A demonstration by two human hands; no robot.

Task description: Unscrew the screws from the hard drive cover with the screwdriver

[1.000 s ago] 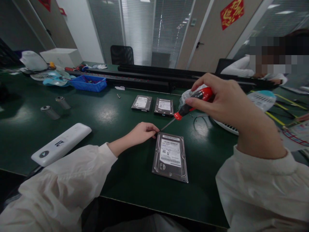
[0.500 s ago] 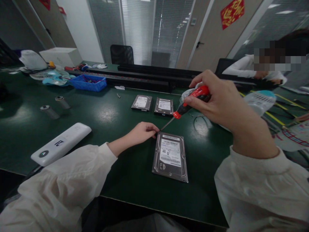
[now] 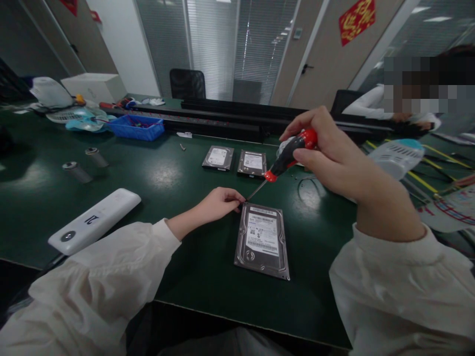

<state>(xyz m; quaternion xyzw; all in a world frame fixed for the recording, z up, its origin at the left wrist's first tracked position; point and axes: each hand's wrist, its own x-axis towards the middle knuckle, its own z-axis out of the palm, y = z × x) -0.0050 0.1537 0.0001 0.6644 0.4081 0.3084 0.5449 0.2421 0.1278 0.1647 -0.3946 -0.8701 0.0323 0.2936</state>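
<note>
A silver hard drive (image 3: 261,242) lies label up on the table before me. My right hand (image 3: 326,148) grips the red and black handle of a screwdriver (image 3: 287,157), which slants down to the left. Its thin shaft reaches the drive's far left corner. There my left hand (image 3: 224,203) is closed, thumb and fingertips pinched together beside the screwdriver's tip. Whatever lies between those fingertips is too small to make out. Two more hard drives, one on the left (image 3: 218,158) and one on the right (image 3: 252,163), rest farther back.
On the green table (image 3: 178,277), a white power bank (image 3: 94,220) lies left of my left arm. Two metal cylinders (image 3: 96,156) and a blue tray (image 3: 136,129) are beyond it. Small screws lie behind the screwdriver. Another person (image 3: 371,103) sits at the far right.
My right hand has shifted its fingers on the handle, and the screwdriver has turned, showing more black. My left hand and the drive have stayed in place.
</note>
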